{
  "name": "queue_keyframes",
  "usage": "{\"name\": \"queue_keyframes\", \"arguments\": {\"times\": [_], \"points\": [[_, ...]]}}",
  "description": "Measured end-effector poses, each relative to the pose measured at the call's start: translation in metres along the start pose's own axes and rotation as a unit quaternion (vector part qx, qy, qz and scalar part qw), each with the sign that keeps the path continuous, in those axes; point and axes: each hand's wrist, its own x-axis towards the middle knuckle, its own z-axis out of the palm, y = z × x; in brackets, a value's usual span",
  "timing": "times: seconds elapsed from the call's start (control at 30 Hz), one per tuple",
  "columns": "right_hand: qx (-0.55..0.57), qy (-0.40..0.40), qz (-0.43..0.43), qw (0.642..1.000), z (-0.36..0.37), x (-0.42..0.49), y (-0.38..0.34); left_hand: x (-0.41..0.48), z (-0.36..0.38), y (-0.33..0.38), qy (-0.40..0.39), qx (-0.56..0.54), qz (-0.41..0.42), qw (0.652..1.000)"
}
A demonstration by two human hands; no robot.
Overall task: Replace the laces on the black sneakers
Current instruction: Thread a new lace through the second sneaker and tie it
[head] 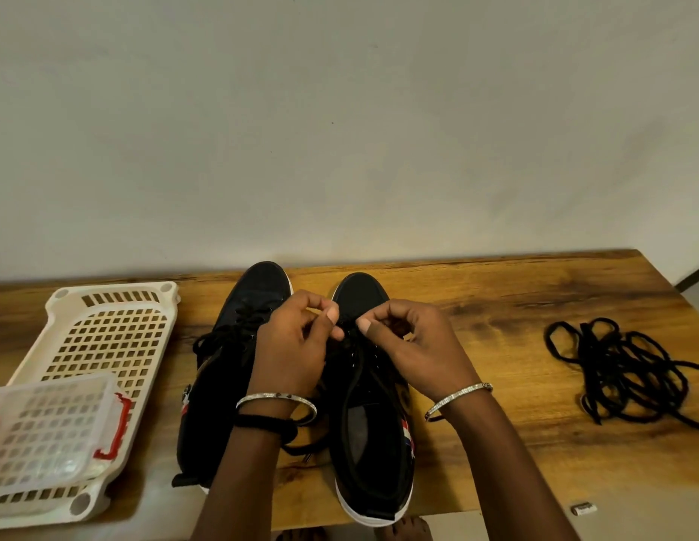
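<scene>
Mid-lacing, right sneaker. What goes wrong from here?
1. Heel of the right sneaker sits at the near edge of the table; a tug by the left hand or right hand on the lace may slide it off.
2. The lace pile is tangled and black like the threaded lace; easy to knot or mix up.
3. The fingers hide some eyelets; one may get skipped.

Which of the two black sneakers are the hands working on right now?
The right sneaker, nearer the loose laces: the left hand and right hand both pinch its lace. Neither grips the left sneaker.
</scene>
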Motion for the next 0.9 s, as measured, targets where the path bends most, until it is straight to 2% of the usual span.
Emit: {"name": "queue_keyframes", "arguments": {"times": [0.1,0.17,0.23,0.37,0.43,0.53,0.63,0.77,0.9], "points": [[0.02,-0.028,0.001,0.999,0.003,-0.001,-0.002,0.005,-0.006,0.005,-0.032,-0.16,-0.041,0.986],[0.09,-0.047,0.013,0.995,0.001,-0.002,-0.01,0.007,-0.01,0.006,-0.051,-0.22,-0.053,0.973],[0.16,-0.069,0.03,0.984,-0.001,-0.002,-0.015,0.007,-0.012,0.008,-0.07,-0.256,-0.069,0.962],[0.176,-0.08,0.022,0.981,0.003,-0.005,-0.019,0.003,-0.011,0.02,-0.11,-0.284,-0.069,0.95],[0.212,-0.066,0.044,0.974,0.006,-0.006,-0.024,0.001,-0.009,0.026,-0.101,-0.308,-0.088,0.942],[0.309,-0.028,0.112,0.944,0.005,-0.004,-0.03,0.001,-0.007,0.02,-0.067,-0.267,-0.086,0.958],[0.439,-0.023,0.151,0.886,-0.007,-0.002,-0.029,0.0,-0.002,0.007,-0.011,-0.16,-0.061,0.985],[0.514,0.007,0.145,0.845,-0.036,-0.004,-0.024,-0.002,0.004,0.004,0.098,-0.04,-0.039,0.994],[0.562,0.086,0.11,0.815,-0.071,-0.004,-0.01,-0.003,0.007,0.004,0.13,-0.005,-0.042,0.991]]}}
